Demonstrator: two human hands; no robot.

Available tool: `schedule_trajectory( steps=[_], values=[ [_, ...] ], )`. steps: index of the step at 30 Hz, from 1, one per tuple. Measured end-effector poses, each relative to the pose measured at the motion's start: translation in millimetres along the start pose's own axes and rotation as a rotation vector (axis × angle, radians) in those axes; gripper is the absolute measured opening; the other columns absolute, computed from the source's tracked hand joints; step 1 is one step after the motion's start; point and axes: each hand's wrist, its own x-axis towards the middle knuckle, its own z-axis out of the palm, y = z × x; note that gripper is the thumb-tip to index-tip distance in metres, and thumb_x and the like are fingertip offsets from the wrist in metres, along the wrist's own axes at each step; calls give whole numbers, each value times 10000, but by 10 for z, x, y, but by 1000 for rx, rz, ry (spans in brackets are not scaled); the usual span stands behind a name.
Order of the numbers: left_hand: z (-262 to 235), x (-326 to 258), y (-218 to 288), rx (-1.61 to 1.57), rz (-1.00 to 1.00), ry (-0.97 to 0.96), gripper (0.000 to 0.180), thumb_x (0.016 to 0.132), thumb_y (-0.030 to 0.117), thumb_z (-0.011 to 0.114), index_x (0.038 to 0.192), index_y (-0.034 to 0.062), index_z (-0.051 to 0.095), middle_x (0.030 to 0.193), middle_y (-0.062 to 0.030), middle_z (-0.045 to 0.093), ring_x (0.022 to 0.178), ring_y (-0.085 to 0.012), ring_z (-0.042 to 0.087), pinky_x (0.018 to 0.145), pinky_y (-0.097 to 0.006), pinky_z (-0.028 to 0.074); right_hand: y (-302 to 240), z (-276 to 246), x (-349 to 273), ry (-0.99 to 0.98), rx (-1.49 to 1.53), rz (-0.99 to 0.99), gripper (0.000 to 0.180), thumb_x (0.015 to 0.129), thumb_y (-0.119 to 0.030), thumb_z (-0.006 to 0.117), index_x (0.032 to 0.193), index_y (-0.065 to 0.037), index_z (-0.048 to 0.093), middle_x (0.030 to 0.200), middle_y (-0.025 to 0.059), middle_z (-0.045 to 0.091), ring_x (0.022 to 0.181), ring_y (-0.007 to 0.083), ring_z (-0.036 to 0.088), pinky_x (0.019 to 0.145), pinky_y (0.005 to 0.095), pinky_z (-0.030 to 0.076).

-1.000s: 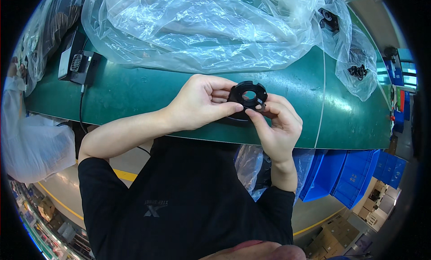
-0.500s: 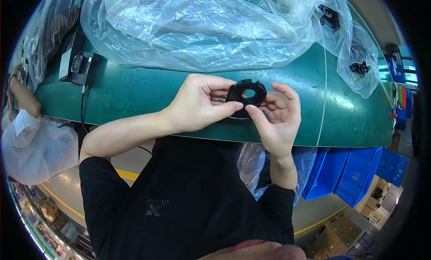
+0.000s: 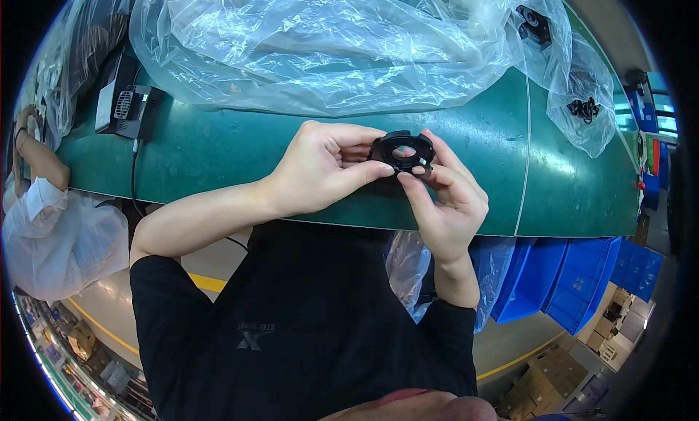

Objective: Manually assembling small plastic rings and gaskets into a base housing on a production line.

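Note:
A black plastic ring-shaped part (image 3: pixel 403 149) with notched edges and a round hole in its middle is held above the green table (image 3: pixel 218 152). My left hand (image 3: pixel 320 166) grips it from the left, thumb under its near rim. My right hand (image 3: pixel 444 195) holds it from the right and below, fingertips on its near edge. Both hands are closed on the same part.
A large crumpled clear plastic sheet (image 3: pixel 313 50) covers the far side of the table. Small bags with black parts (image 3: pixel 582 108) lie at the far right. A black device with a cable (image 3: pixel 124 104) sits far left. Another person's arm (image 3: pixel 36 166) shows at left. Blue bins (image 3: pixel 575 283) stand below the table.
Both hands have kept hold of the black ring and turned it slightly. Another person's arm has come into view at the left edge.

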Motion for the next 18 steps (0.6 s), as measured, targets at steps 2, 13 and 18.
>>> schedule_trajectory(
  steps=[2, 13, 18],
  values=[
    [4, 0, 5, 20, 13, -2, 308, 820, -47, 608, 1123, -73, 564, 1042, -121, 634, 937, -129, 601, 824, -247, 491, -29, -29, 25, -61, -139, -59, 158, 672, 65, 715, 806, 71, 633, 1029, 245, 625, 861, 254, 661, 740, 286, 522],
    [-7, -5, 0, 379, 227, -15, 277, 792, -41, 639, 1067, -57, 613, 933, -115, 676, 833, -116, 638, 737, -231, 514, -77, -90, 16, -175, -20, 25, 181, 666, 51, 727, 827, 58, 642, 922, 173, 647, 829, 244, 647, 726, 292, 508],
    [11, -9, -10, 255, 194, -27, 279, 788, -25, 646, 1064, -53, 613, 908, -116, 680, 823, -115, 641, 727, -243, 524, -120, -90, 15, -97, -150, -142, 193, 647, 55, 741, 812, 47, 644, 951, 173, 642, 837, 236, 647, 712, 293, 512]
  ],
)
